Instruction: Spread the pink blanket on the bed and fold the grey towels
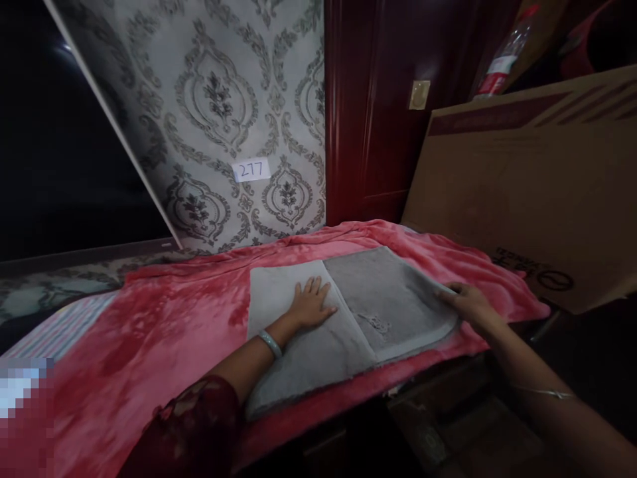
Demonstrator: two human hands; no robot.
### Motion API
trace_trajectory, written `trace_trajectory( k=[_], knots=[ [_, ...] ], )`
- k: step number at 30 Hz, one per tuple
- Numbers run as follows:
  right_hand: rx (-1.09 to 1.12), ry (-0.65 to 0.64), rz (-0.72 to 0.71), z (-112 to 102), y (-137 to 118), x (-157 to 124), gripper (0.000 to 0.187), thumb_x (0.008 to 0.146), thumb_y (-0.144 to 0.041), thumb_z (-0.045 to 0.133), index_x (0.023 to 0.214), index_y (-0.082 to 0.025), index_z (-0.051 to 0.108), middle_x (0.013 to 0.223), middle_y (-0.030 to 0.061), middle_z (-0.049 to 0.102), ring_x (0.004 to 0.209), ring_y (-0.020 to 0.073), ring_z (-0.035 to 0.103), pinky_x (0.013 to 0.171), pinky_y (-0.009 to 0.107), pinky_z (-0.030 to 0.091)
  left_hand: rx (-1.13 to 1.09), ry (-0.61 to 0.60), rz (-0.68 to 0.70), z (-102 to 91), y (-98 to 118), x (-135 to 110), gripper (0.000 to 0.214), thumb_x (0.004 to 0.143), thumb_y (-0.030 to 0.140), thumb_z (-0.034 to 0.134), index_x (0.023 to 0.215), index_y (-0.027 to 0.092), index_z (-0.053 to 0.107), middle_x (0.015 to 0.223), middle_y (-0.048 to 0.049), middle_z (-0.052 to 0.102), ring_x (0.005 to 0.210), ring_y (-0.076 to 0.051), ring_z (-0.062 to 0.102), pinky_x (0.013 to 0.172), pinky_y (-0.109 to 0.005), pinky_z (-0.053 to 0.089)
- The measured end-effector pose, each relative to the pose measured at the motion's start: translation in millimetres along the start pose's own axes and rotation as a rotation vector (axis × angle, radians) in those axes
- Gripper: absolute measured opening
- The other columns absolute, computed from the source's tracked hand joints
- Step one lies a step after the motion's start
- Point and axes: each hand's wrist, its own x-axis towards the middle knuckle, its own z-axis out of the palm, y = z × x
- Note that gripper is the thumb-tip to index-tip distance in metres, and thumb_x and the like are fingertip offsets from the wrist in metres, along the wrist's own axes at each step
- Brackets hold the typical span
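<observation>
A grey plush mat [393, 285] lies on a red blanket, with a crease or seam line running across it between a left and a right part. My left hand [311, 305] rests flat on the left part, fingers spread. At the right edge of the mat, my right hand [466, 304] pinches the border between thumb and fingers, and that edge is lifted a little and curved. A small patch of ruffled pile or pattern shows near the middle of the right part. What lies beneath the mat, apart from the blanket around it, is hidden.
The red blanket [184, 332] covers the surface under the mat. A large cardboard box [517, 192] stands at the right, with a plastic bottle [499, 66] behind it. A dark screen [74, 146] is at the left. Striped cloth [62, 332] shows at the left edge.
</observation>
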Motion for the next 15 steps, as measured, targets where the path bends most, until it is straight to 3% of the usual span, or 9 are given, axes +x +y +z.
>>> trace_trajectory(
  k=[3,6,8,11,15],
  knots=[
    [-0.085,-0.019,-0.119,16.3,-71.7,-16.5,0.022,0.079,-0.032,0.058,0.09,-0.017,0.07,0.084,0.008,0.072,0.074,0.0226,0.066,0.064,0.03,0.049,-0.429,0.08,-0.07,-15.0,-9.9,6.9,0.059,0.083,0.059,0.063,0.127,0.021,0.066,0.15,-0.0144,0.054,0.145,-0.037,0.04,0.12,-0.059,0.024],
    [-0.196,-0.07,-0.408,50.4,-142.5,-56.5,0.025,0.081,-0.021,0.058,0.102,-0.017,0.071,0.107,0.0102,0.072,0.096,0.0237,0.066,0.083,0.03,0.049,-0.688,0.14,-0.144,-36.8,-24.1,4.8,0.063,0.094,0.066,0.036,0.123,0.017,0.065,0.127,-0.0157,0.069,0.119,-0.03,0.065,0.102,-0.047,0.05],
    [-0.277,-0.174,-0.591,79.0,-173.8,-93.0,0.027,0.084,-0.017,0.055,0.107,-0.017,0.069,0.112,0.0114,0.069,0.103,0.0235,0.063,0.09,0.03,0.047,-0.933,0.127,-0.25,-49.2,-33.7,-2.5,0.069,0.096,0.067,0.024,0.128,0.016,0.058,0.117,-0.0161,0.071,0.101,-0.025,0.072,0.087,-0.042,0.057],
    [-0.375,-0.345,-0.771,118.5,-189.8,-144.9,0.029,0.084,-0.008,0.05,0.105,-0.016,0.068,0.109,0.0114,0.066,0.103,0.025,0.061,0.087,0.032,0.047,-1.327,0.109,-0.449,-57.3,-44.4,-16.0,0.062,0.092,0.069,0.041,0.12,0.017,0.06,0.097,-0.0111,0.073,0.075,-0.02,0.072,0.07,-0.034,0.059],
    [-0.334,-0.369,-0.868,149.5,-170.8,-179.8,0.028,0.083,-0.004,0.053,0.104,-0.017,0.066,0.104,0.0088,0.065,0.099,0.0269,0.059,0.083,0.037,0.048,-1.377,0.214,-0.532,-49.6,-49.5,-22.6,0.042,0.079,0.053,0.071,0.094,0.013,0.067,0.073,-0.0072,0.07,0.057,-0.018,0.065,0.057,-0.031,0.055]
  ],
)
